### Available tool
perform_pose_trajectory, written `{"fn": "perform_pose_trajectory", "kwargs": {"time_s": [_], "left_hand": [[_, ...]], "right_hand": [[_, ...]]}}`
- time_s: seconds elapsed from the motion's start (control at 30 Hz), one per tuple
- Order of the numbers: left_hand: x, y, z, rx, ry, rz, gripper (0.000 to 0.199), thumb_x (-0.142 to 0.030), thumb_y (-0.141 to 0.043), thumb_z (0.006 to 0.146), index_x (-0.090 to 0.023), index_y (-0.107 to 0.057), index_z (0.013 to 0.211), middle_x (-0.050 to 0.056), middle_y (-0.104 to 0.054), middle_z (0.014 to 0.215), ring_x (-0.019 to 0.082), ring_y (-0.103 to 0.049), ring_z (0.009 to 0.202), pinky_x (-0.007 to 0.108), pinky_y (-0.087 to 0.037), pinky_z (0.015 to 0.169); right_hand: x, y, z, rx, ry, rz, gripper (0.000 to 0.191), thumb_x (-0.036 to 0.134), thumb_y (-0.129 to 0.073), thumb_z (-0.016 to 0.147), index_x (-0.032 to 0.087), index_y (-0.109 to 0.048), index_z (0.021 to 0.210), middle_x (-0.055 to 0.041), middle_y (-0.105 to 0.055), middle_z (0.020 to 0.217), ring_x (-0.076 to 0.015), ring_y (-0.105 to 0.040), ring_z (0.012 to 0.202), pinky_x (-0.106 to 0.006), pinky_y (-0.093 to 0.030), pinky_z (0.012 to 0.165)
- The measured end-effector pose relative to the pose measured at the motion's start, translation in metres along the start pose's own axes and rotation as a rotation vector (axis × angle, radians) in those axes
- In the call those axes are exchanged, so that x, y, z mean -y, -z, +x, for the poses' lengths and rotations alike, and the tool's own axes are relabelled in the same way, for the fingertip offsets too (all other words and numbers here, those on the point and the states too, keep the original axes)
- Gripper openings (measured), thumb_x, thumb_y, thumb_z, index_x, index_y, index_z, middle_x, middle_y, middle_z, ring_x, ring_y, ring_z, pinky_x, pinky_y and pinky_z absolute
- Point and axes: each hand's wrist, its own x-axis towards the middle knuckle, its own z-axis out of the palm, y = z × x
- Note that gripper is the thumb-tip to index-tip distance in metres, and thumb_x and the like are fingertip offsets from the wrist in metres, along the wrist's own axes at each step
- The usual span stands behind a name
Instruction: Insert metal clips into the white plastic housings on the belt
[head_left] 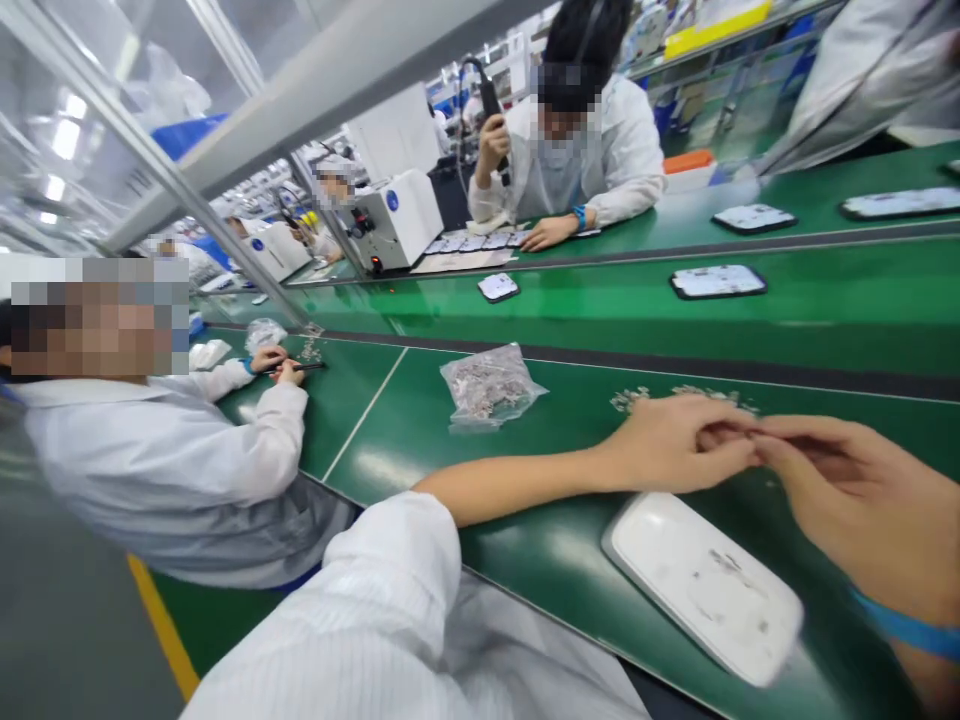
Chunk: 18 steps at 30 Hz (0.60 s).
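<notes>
My left hand (pixel 686 440) and my right hand (pixel 862 490) meet fingertip to fingertip above the green bench. Both are pinched closed; whatever lies between the fingers is hidden or too small to name. Just behind my left hand, small silvery parts (pixel 630 400) are strewn on the bench, partly covered by the hand. Below my hands lies a white, rounded rectangular case (pixel 705 590) with dark marks and small bits on its top. A clear plastic bag (pixel 491 385) filled with small metallic parts rests to the left, beyond my left forearm.
A green conveyor (pixel 585 310) runs behind the bench, carrying flat dark-edged units (pixel 718 282). Across it a co-worker (pixel 570 150) holds a black tool beside a white machine (pixel 397 220). Another person (pixel 150 470) works at the left. A metal post (pixel 217 230) slants there.
</notes>
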Motion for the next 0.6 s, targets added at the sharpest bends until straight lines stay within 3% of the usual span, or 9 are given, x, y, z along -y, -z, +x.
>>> {"fn": "perform_pose_trajectory", "kwargs": {"time_s": [0.07,0.13,0.27,0.4,0.6], "left_hand": [[-0.005,0.001,-0.002,-0.011,-0.047,-0.076,0.019,-0.03,-0.067,0.091,-0.017,-0.07,0.105,0.006,-0.075,0.099,0.018,-0.069,0.099,0.029,-0.053,0.094],[-0.008,0.003,-0.002,-0.037,-0.04,-0.155,0.013,-0.025,-0.069,0.089,-0.017,-0.071,0.099,0.005,-0.076,0.095,0.016,-0.069,0.089,0.029,-0.053,0.088],[-0.003,0.008,0.004,-0.072,-0.028,-0.207,0.006,-0.023,-0.069,0.088,-0.018,-0.07,0.091,0.001,-0.074,0.087,0.013,-0.065,0.079,0.027,-0.05,0.077],[-0.001,0.011,0.005,-0.053,-0.041,-0.195,0.003,-0.02,-0.069,0.086,-0.019,-0.068,0.088,-0.002,-0.07,0.084,0.011,-0.061,0.075,0.025,-0.047,0.071],[-0.001,0.012,0.003,-0.05,-0.044,-0.131,0.012,-0.031,-0.07,0.086,-0.02,-0.066,0.082,-0.001,-0.068,0.08,0.012,-0.057,0.073,0.026,-0.044,0.068]], "right_hand": [[0.011,0.001,0.003,-0.01,-0.052,-0.062,0.008,0.038,-0.076,0.084,0.032,-0.074,0.089,-0.0052,-0.074,0.079,-0.0213,-0.07,0.066,-0.037,-0.055,0.058],[0.019,0.002,0.006,0.035,-0.075,0.033,0.013,0.038,-0.079,0.079,0.027,-0.072,0.083,-0.0028,-0.073,0.075,-0.0191,-0.07,0.061,-0.034,-0.058,0.056],[0.019,0.003,0.014,0.119,-0.107,0.217,0.02,0.039,-0.079,0.081,0.022,-0.069,0.083,-0.0003,-0.071,0.076,-0.0153,-0.069,0.059,-0.03,-0.061,0.06],[0.019,0.009,0.016,0.21,-0.083,0.265,0.018,0.037,-0.078,0.083,0.022,-0.07,0.087,0.0,-0.072,0.082,-0.0145,-0.07,0.067,-0.031,-0.062,0.067],[0.025,0.012,0.015,0.126,0.011,0.109,0.007,0.029,-0.076,0.083,0.023,-0.073,0.083,-0.0004,-0.074,0.083,-0.0172,-0.07,0.08,-0.034,-0.06,0.076]]}}
